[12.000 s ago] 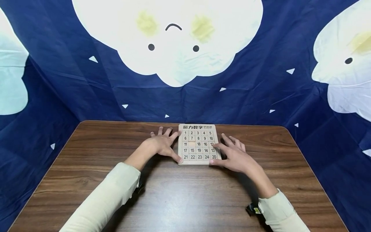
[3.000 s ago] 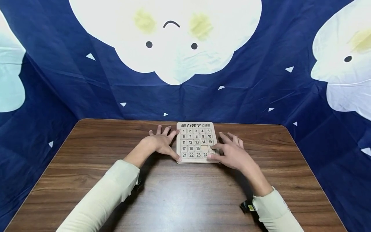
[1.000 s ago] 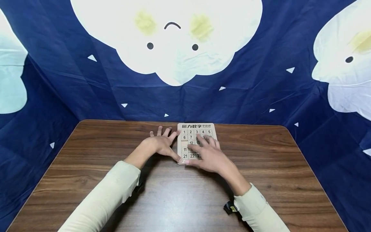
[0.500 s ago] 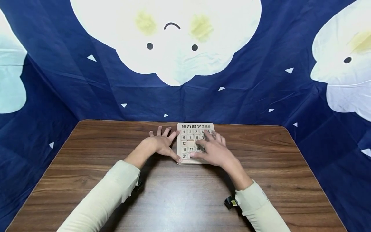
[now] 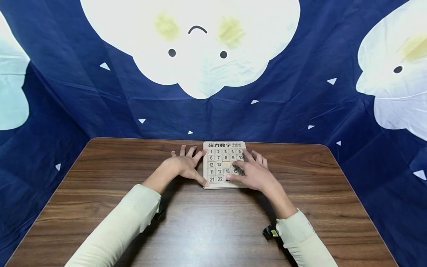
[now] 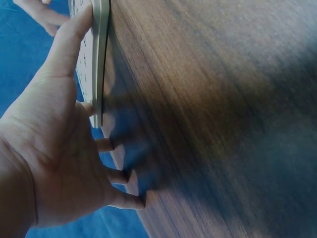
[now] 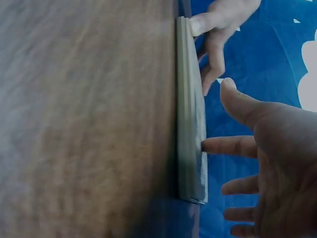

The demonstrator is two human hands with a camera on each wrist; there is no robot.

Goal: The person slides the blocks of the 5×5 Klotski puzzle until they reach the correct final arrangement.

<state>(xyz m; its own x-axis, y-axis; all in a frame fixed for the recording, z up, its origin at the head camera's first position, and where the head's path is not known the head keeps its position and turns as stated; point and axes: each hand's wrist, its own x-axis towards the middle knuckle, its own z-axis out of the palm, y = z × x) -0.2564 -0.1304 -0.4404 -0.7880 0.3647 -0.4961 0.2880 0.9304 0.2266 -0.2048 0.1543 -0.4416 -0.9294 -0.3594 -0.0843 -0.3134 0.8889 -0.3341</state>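
A pale wooden sliding number puzzle lies flat near the table's far edge, its tiles printed with black numbers. The bare slot sits in the third row, right of tile 13. My left hand is spread at the puzzle's left side, thumb and index finger touching its frame while the other fingers rest on the table. My right hand reaches over the right half, its index fingertip touching a tile beside the slot. In the right wrist view its thumb is raised off the board. Several right-hand tiles are partly hidden.
The brown wood-grain table has its far edge just behind the puzzle. A dark blue cloth with white cloud shapes hangs behind and at both sides. A small black device is at the right wrist.
Tiles have been slid about; over the last second 12 and 13 shifted left and the slot travelled right. My right hand moved left, then back rightward. The left hand stayed put.
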